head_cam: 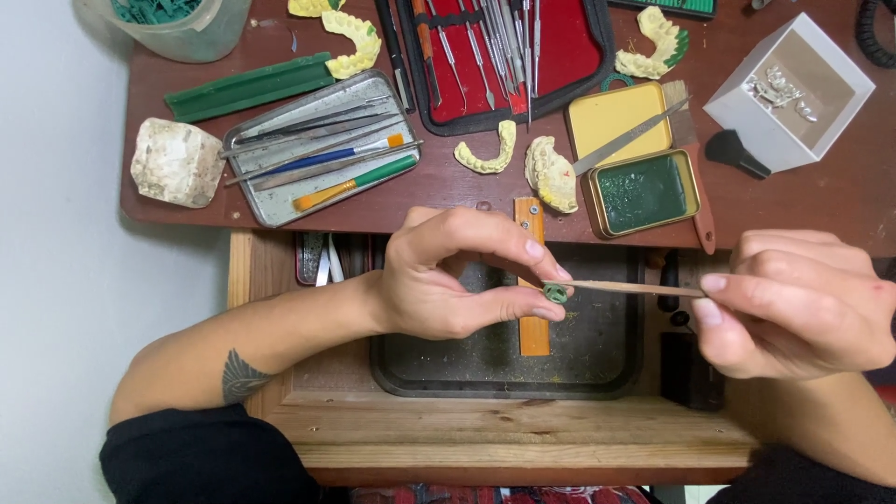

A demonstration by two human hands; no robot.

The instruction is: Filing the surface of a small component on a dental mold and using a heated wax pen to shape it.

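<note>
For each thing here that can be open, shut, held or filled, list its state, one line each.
Left hand: pinching a small green wax piece.
Right hand: gripping a thin tool, tip on the wax.
Yellow tin: open, green wax inside.
Red instrument case: open.
White box: open, metal bits inside.

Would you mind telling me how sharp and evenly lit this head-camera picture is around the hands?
Head view: light is soft and even, with no harsh glare; the left hand pinching the small green piece is sharp, the right hand with the thin tool slightly softer; faint sheen on the metal tray; the dark tray below sits in shadow.
</note>
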